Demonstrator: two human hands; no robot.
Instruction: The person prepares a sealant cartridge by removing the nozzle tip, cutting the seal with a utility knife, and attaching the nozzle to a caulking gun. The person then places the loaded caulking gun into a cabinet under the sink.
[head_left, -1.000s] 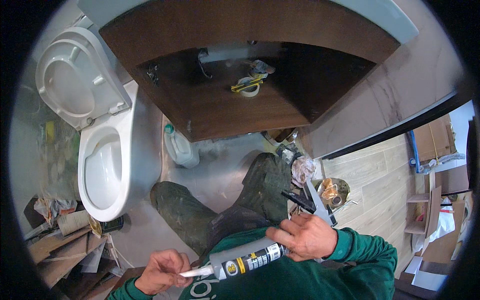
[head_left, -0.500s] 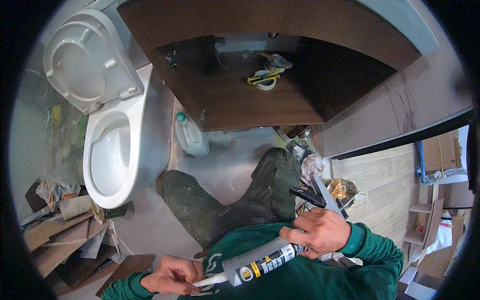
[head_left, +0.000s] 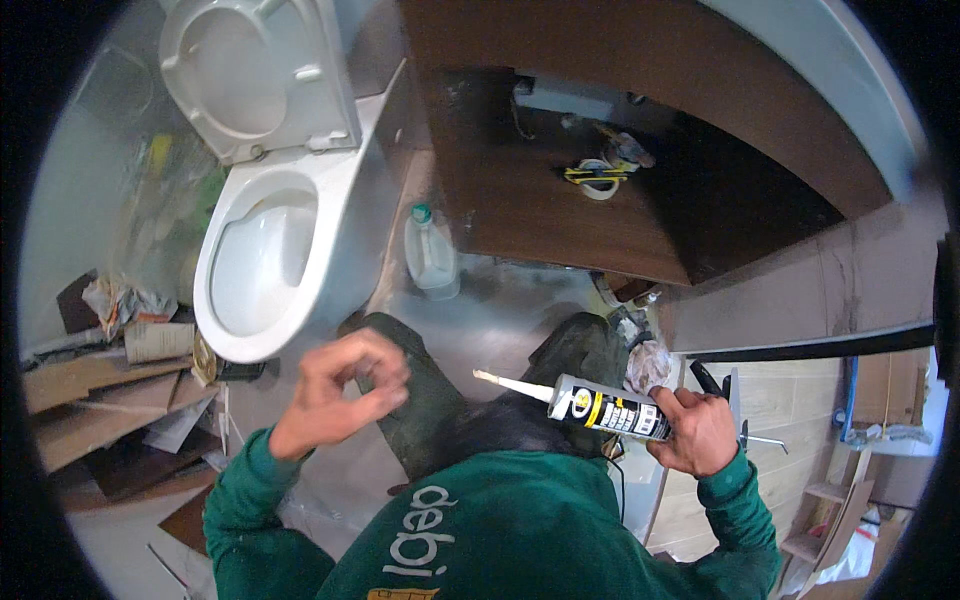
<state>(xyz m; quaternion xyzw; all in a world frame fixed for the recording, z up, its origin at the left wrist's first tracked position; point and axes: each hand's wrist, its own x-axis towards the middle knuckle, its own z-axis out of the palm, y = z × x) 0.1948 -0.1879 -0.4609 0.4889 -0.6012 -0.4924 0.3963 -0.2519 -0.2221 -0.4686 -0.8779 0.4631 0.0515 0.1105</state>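
My right hand (head_left: 697,432) is wrapped round a caulking gun (head_left: 735,392) near the back end of its cartridge. The sealant cartridge (head_left: 610,408) is grey with a black, white and yellow label and lies almost level across my lap. Its long white nozzle (head_left: 525,387) points left, with a beige smear at the tip. My left hand (head_left: 345,390) is raised to the left of the nozzle, apart from it and in front of the toilet. Its fingers curve toward the thumb, and motion blurs them; anything small between the tips cannot be made out.
At left stands a white toilet (head_left: 215,300) with its lid up. A dark brown cabinet (head_left: 560,235) holds tape and a yellow utility knife (head_left: 597,176). A jug with a green cap (head_left: 432,258) stands below it. Wood offcuts (head_left: 110,385) are piled at left.
My left hand has let go of the nozzle and moved up, away from it. My right hand has carried the gun up and rightward from my chest. The view has shifted.
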